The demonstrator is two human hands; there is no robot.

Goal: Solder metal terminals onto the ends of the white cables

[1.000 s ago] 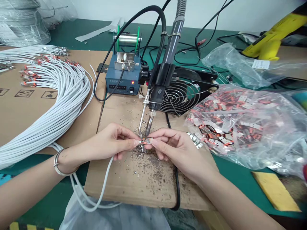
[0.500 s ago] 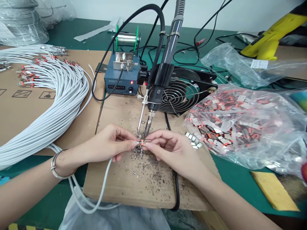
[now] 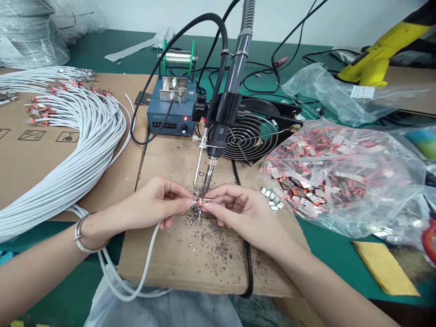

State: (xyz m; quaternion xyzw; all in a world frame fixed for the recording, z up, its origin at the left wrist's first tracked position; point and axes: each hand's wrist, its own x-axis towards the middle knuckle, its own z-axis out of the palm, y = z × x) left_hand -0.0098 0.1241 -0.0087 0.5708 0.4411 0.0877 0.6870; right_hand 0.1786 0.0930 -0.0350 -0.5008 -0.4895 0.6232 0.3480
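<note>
The left hand [image 3: 165, 202] pinches a thin, white, bendy cable [image 3: 152, 245] near its end; the right hand [image 3: 235, 205] pinches a small, orange-and-silver metal connector [image 3: 200, 201], light, probably stiff, best gripped by its right edge, below the grey-black soldering iron [image 3: 218, 131].

Yellow tool [image 3: 371, 63] and wrapped coil [image 3: 30, 38] flank the far side of the green surface [image 3: 327, 254]

The coil, in clear plastic, sits at the far left corner. To its right, a torn white paper strip [image 3: 131, 49] lies near the far edge. Loose black cables [image 3: 273, 61] trail across the far middle, with a small red object [image 3: 282, 61] among them. A black fan [image 3: 250, 141] with a round wire guard stands nearer than these. The tool, partly black, is toward the far right corner, a crumpled clear plastic bag [image 3: 315, 86] beside it. A flat yellow pad [image 3: 384, 268] lies toward the near right corner; a red object [image 3: 429, 240], cut off by the view, is at right.
</note>
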